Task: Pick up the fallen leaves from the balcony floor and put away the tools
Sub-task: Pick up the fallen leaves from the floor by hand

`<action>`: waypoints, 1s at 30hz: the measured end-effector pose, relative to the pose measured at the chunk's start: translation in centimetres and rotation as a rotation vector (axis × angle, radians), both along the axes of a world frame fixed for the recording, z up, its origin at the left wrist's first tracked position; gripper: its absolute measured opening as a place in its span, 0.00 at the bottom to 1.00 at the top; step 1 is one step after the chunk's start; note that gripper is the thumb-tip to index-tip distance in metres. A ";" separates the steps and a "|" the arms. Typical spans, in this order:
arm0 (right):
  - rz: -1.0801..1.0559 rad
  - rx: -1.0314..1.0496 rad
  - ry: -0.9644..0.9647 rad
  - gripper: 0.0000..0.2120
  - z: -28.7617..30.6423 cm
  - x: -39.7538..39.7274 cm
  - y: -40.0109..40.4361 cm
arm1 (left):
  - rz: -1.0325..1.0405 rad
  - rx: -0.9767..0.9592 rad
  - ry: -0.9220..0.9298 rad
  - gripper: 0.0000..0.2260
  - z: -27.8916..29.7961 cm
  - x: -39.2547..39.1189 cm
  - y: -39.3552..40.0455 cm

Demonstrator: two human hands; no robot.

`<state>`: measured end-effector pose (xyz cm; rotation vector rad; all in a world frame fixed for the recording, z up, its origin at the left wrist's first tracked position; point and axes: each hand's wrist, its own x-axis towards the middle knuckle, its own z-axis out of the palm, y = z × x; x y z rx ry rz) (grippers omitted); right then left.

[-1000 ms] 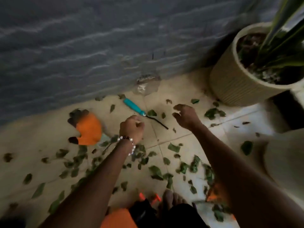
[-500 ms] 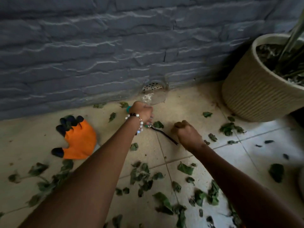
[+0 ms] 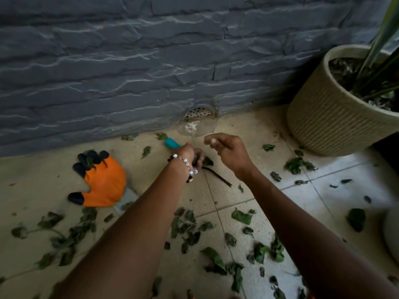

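Observation:
A garden tool with a teal handle (image 3: 171, 143) and a dark metal shaft (image 3: 217, 176) lies on the tiled floor by the wall. My left hand (image 3: 190, 155), with a bead bracelet on its wrist, is closed around the handle. My right hand (image 3: 226, 151) hovers just right of it, fingers loosely curled and holding nothing. Several green fallen leaves (image 3: 187, 225) are scattered over the floor. An orange garden glove (image 3: 103, 182) with dark fingertips lies to the left.
A grey stone-textured wall (image 3: 129, 72) runs along the back, with a drain grille (image 3: 197, 112) at its foot. A ribbed beige plant pot (image 3: 328, 117) stands at the right. A pale rounded object (image 3: 391, 231) sits at the right edge.
My left hand has closed around the teal handle by the wall. My right hand has lifted off the floor and moved up beside it, its fist loosening. The view has moved closer to the wall.

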<state>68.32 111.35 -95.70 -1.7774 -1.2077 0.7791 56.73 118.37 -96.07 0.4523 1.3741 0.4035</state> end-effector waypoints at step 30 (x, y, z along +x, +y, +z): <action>-0.148 -0.140 -0.266 0.09 -0.2 9.3 -6.0 | -0.234 -0.063 -0.003 0.20 -2.6 8.0 -4.2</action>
